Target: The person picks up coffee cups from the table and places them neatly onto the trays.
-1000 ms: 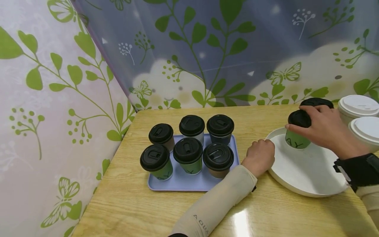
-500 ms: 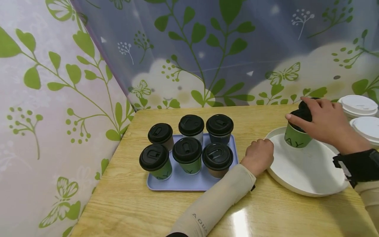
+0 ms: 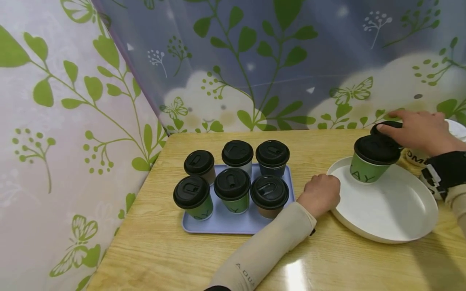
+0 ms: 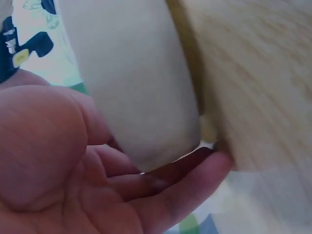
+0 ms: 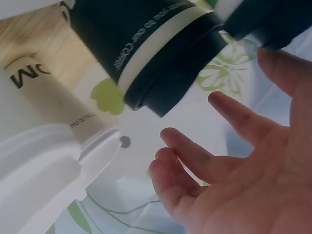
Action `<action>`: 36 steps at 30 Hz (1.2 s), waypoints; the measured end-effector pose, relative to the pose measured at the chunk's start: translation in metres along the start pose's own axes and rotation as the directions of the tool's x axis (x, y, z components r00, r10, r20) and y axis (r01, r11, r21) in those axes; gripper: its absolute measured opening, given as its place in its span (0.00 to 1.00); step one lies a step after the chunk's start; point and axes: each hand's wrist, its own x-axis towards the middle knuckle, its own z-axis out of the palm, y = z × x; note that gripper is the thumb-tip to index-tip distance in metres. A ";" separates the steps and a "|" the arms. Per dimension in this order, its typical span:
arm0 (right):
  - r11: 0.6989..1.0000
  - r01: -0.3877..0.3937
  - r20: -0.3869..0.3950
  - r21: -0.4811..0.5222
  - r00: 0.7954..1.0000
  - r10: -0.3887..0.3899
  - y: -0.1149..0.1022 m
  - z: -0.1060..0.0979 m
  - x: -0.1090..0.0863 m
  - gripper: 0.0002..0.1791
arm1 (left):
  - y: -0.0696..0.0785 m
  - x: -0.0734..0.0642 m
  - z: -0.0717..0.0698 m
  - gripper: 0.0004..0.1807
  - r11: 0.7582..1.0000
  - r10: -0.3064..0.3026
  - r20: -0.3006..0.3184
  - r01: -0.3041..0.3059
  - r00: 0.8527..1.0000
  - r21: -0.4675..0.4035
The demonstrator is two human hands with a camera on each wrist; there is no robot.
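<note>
My left hand (image 3: 320, 195) grips the left rim of a round white tray (image 3: 386, 214); in the left wrist view its fingers (image 4: 185, 187) curl under the tray's wall. On the tray's far left part stands a green paper cup (image 3: 368, 167) with a black lid. Over the back of the tray area hovers my right hand (image 3: 422, 130), fingers spread and holding nothing. Below its fingers is another black lid (image 3: 386, 124), behind the green cup. The right wrist view has a dark cup (image 5: 141, 44) with a black lid close to the open fingers.
A lilac rectangular tray (image 3: 222, 227) at centre left carries several black-lidded paper cups (image 3: 231, 186). White-lidded cups (image 5: 44, 165) stand right of the dark cup, partly hidden by my right hand in the head view. A patterned cloth (image 3: 233, 81) hangs behind the wooden table (image 3: 145, 242).
My right hand has let go of the green cup, which stays on the round tray, and has moved up and right towards the cups behind. My left hand keeps its grip.
</note>
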 end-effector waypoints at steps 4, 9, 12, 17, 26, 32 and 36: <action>0.999 0.006 0.054 -0.032 0.999 -0.004 0.005 0.003 0.007 0.45 | -0.001 -0.006 -0.002 0.10 1.000 0.022 0.052 -0.022 0.998 -0.008; 0.999 0.018 0.076 -0.029 0.997 -0.016 0.011 0.008 0.010 0.51 | -0.002 -0.013 -0.006 0.11 0.998 0.059 0.101 -0.058 0.993 -0.017; 1.000 0.011 0.065 -0.017 0.998 -0.010 0.013 0.010 0.010 0.52 | -0.002 -0.017 -0.008 0.13 0.998 0.061 0.123 -0.056 0.991 -0.038; 1.000 -0.012 0.045 -0.006 0.999 0.012 0.013 0.010 0.011 0.48 | -0.003 -0.026 -0.010 0.18 0.995 0.059 0.171 -0.043 0.983 -0.094; 0.995 -0.024 -0.009 0.098 1.000 0.025 0.010 0.015 0.005 0.45 | -0.005 -0.038 -0.011 0.17 0.988 0.061 0.153 -0.039 0.986 -0.146; 0.988 -0.050 -0.132 0.144 0.989 0.069 0.024 0.026 0.008 0.57 | -0.006 -0.039 -0.010 0.18 0.991 0.086 0.180 -0.066 0.980 -0.113; 0.983 -0.068 -0.188 0.173 0.977 0.100 0.020 0.016 0.000 0.57 | -0.007 -0.040 -0.010 0.18 0.992 0.092 0.208 -0.071 0.974 -0.103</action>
